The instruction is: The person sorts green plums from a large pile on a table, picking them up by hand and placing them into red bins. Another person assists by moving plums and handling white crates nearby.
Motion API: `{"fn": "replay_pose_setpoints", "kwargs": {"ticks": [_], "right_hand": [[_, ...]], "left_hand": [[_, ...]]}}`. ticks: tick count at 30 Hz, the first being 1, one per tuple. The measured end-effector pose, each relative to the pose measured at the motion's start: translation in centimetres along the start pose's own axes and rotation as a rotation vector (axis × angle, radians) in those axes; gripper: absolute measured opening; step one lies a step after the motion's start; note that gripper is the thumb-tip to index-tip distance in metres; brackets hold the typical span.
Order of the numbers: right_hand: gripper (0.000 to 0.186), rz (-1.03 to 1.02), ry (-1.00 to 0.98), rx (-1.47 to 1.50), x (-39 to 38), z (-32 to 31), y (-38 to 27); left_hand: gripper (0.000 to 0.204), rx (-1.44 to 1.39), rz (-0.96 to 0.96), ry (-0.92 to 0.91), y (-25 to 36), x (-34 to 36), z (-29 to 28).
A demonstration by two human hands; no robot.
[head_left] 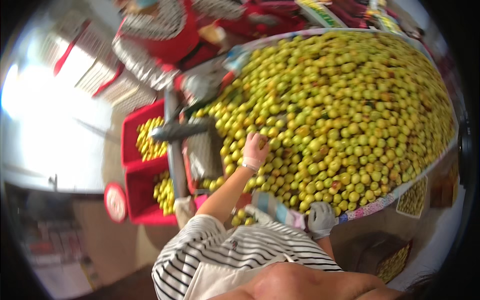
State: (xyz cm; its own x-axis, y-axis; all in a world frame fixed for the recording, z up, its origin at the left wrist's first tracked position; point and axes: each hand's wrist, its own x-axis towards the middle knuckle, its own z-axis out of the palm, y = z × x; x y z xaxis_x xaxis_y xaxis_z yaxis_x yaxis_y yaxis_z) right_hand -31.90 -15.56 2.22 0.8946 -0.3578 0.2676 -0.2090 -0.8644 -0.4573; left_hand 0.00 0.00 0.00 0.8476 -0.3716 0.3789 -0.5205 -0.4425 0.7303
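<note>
Grip of left hand (255, 148) partly hidden; co-worker (172, 45) cut off above.

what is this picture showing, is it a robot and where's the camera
No robot here: a person works with their own two hands, filmed by a wide fisheye camera on their head, looking down, so straight edges bend. The left hand curls over a heap of round yellow-green fruit; whether it holds one is unclear. The right hand, gloved in grey, is at the heap's near edge. To the left, red crates hold more fruit. Another person is at the top left.
</note>
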Motion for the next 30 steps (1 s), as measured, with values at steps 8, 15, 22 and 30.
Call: {"fn": "replay_pose_setpoints", "kwargs": {"ticks": [8, 15, 22, 30], "right_hand": [[0.013, -0.021, -0.004, -0.085, -1.4, 0.0, -0.7], [0.014, 0.004, -0.003, -0.072, -0.5, -0.3, -1.1], [0.012, 0.009, 0.076, -0.061, -0.4, 0.0, -0.6], [0.01, 0.021, 0.055, -0.042, -0.7, -0.7, -1.3]], "left_hand": [[0.02, -0.541, -0.615, 0.202, -1.6, -12.9, -13.4], [0.011, -0.956, -0.829, 0.559, -13.5, -15.1, -25.9], [0.066, -1.14, -0.532, 0.674, -9.6, -6.3, -28.3], [0.053, -0.202, 0.193, -0.34, 5.1, -10.2, -3.0]]}}
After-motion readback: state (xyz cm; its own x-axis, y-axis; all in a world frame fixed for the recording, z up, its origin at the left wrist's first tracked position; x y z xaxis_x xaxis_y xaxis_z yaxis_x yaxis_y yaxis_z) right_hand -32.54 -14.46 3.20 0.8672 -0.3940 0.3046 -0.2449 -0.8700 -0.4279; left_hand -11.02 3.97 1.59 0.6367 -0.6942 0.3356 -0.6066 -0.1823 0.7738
